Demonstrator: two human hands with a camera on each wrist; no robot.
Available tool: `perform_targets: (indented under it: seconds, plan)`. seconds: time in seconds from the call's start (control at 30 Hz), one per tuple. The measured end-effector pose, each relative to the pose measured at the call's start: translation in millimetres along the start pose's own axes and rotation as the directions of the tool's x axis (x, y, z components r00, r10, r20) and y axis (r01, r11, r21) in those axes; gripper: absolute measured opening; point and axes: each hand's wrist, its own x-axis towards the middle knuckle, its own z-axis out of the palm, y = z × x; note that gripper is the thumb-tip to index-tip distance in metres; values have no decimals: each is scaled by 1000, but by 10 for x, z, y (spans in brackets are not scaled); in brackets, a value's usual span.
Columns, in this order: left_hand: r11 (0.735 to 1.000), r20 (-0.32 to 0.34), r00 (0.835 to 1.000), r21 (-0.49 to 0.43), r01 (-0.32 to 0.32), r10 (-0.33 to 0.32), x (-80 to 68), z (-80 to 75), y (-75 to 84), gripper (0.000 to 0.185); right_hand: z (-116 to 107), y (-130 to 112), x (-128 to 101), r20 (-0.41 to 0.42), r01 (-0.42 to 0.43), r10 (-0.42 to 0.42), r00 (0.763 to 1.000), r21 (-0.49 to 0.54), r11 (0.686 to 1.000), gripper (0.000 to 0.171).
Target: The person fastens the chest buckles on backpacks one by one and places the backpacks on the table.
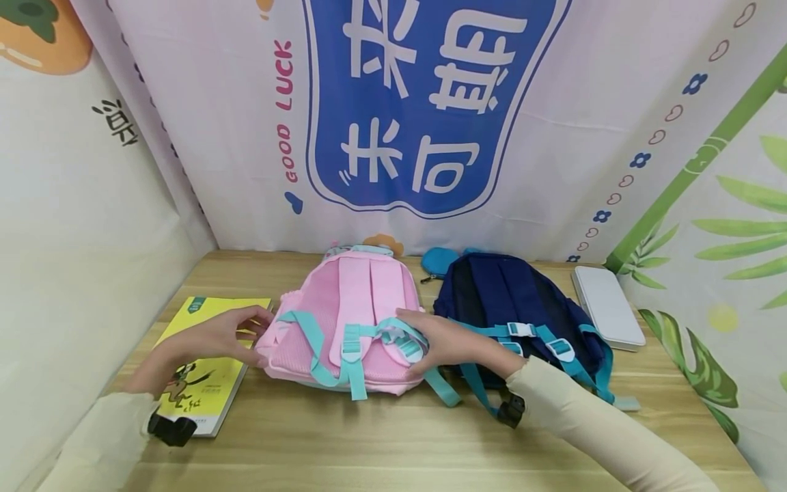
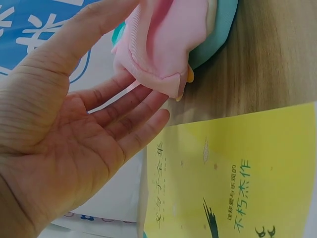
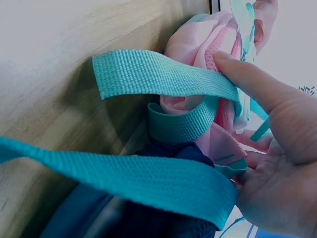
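Note:
A pink backpack lies back-up on the wooden table, its teal straps spread over it. My left hand is at its lower left corner with straight fingers under the fabric and the thumb above it. My right hand grips the lower right edge, thumb pressing the strap on top and fingers tucked underneath.
A navy backpack with teal straps lies right of the pink one, touching it. A yellow book lies under my left wrist. A white flat case and a blue pouch sit near the printed backdrop.

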Motion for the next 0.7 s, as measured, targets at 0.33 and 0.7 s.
perform_targets:
  seconds: [0.33,0.7]
  plan:
    - [1000,0,1000,19,-4,4,6,-9,41,71,-1,14,12,-1,12,-12,1000,-7,1000,103]
    - [978,-35,991,169,-119,127,87,-135,454,78,3,26,19,-2,26,-26,1000,-2,1000,105]
